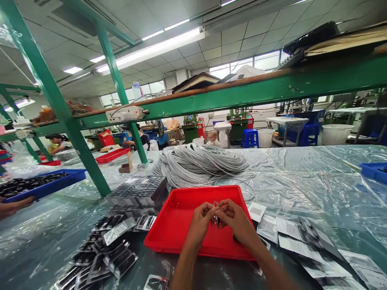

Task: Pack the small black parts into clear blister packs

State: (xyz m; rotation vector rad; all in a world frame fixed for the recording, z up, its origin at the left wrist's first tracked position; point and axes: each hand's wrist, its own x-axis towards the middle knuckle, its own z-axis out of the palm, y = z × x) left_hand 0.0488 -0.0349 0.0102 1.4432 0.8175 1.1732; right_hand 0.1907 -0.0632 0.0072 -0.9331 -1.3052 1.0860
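Over a shallow red tray [178, 219] my left hand [201, 221] and my right hand [234, 219] meet, fingers pinched together on a small clear packet with a dark and red part [215, 213] between them. A big coil of grey cable [199, 163] lies just behind the tray. Several small dark packets [111, 241] are strewn left of the tray, and flat grey-white packets [290, 233] lie to its right.
Plastic sheet [302, 181] covers the table. Green frame posts [75, 133] rise at left and a green shelf beam [272, 86] crosses overhead. Blue tray of dark parts [45, 183] at left, with another person's hand [12, 206] by it. Other people sit farther back.
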